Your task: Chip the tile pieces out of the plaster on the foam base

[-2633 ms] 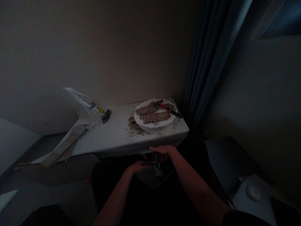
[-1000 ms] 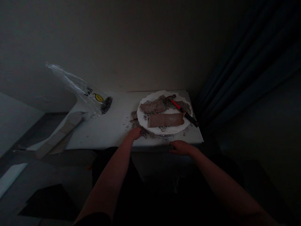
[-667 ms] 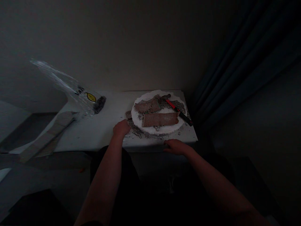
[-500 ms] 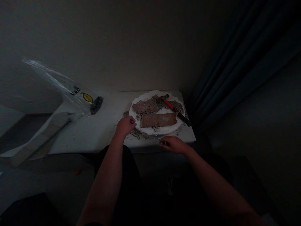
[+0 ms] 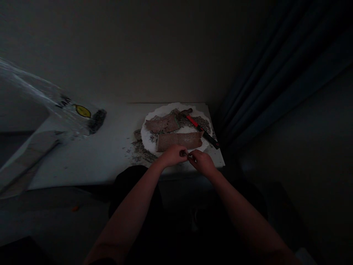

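Observation:
My left hand [image 5: 175,154] and my right hand [image 5: 202,161] meet in front of the near edge of a round white board [image 5: 150,145]. The fingers of both are closed in a pinch around something small, too dark to make out. Just beyond them a brown, textured rectangular strip [image 5: 179,140] lies across the board. Behind it is a second brown textured piece [image 5: 162,124], cracked and uneven. A hammer [image 5: 202,129] with a red and black handle rests on the board's right side, over a heap of small greyish bits [image 5: 202,121].
Loose slivers and crumbs [image 5: 142,151] lie left of the board on the white table [image 5: 116,147]. A clear plastic bag [image 5: 74,110] with a yellow print and dark contents stands farther left. A dark curtain [image 5: 261,73] hangs at the right.
My left hand has moved right, from the board's left edge to meet my right hand. My right hand has shifted little. The view has turned slightly, so the bag appears farther left.

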Available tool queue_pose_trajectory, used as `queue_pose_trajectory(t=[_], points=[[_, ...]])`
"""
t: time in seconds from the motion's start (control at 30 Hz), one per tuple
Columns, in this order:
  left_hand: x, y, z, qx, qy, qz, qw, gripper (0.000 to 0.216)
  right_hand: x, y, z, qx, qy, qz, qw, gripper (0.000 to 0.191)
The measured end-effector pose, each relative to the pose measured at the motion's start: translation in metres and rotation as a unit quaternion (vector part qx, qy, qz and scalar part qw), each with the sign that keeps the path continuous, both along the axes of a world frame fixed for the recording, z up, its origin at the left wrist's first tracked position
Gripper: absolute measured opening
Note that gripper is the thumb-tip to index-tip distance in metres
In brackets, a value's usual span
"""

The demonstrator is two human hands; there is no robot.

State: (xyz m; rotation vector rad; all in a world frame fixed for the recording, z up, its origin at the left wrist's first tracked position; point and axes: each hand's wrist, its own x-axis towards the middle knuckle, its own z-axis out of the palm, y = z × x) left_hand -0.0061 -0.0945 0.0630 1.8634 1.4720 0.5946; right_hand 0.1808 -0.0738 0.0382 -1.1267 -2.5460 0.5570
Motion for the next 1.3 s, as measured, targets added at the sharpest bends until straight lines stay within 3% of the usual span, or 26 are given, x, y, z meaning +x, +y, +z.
queue_pose_trajectory(t=[0.23,0.47,1.13,1.23,1.3], points=[[0.005,0.006,-0.014,-0.046,-0.192,0.054,0.979,0.02,0.003,0.007,-0.007,-0.021,0.084,-0.021,0.996,0.009],[0.005,0.009,-0.026,-0.077,-0.251,0.079,0.962,0.028,-0.001,0.008,-0.009,-0.079,0.148,-0.06,0.984,0.015],[0.006,0.012,-0.025,-0.048,-0.193,0.042,0.979,0.027,-0.001,0.005,-0.011,-0.084,0.134,-0.05,0.986,0.02],[0.001,0.015,-0.021,0.0,-0.144,0.09,0.986,0.028,0.006,0.015,-0.004,-0.07,0.138,-0.04,0.987,0.018],[-0.005,0.021,-0.02,0.05,-0.103,0.148,0.982,0.028,0.016,0.033,0.003,-0.023,0.144,-0.07,0.987,0.02]])
